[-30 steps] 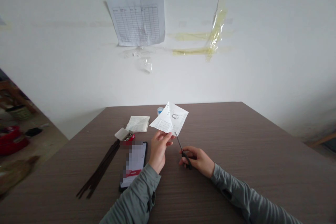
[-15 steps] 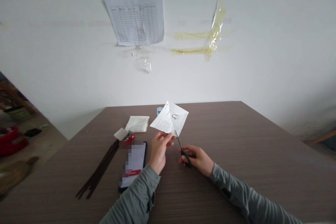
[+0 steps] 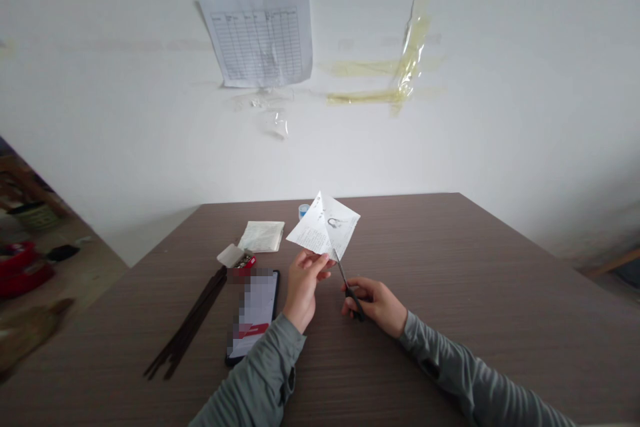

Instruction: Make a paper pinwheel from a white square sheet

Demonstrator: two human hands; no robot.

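White folded paper [image 3: 324, 227], creased to a rough kite shape with its point up and away from the person, long axis along the centre crease, printed lines and a small drawing on it. Left hand [image 3: 303, 287] is grasping it: thumb and fingers pinched on the lower edge, holding it up above the brown wood-grain table [image 3: 425, 247].

Right hand [image 3: 375, 303] is clenched around black-handled scissors [image 3: 349, 287]. Scissors point up and away toward the paper, long axis slanting from the hand to the paper's lower edge. Tip is at that edge, just right of the left fingers. Can't tell if the blades are open or if they have bitten into the paper.

Around the paper, on the table: small blue-capped item [image 3: 304, 211] directly behind it, partly hidden. Folded white packet [image 3: 261, 236] to its left. Small box with red on it and a lifted pale flap [image 3: 237, 259] further left and nearer. Phone [image 3: 253, 320] below and left, screen pixelated, near the left grey sleeve [image 3: 263, 373]. Bundle of thin dark sticks [image 3: 187, 323] left of the phone, lying diagonally. Taped gridded sheet [image 3: 257, 39] on the wall far behind.
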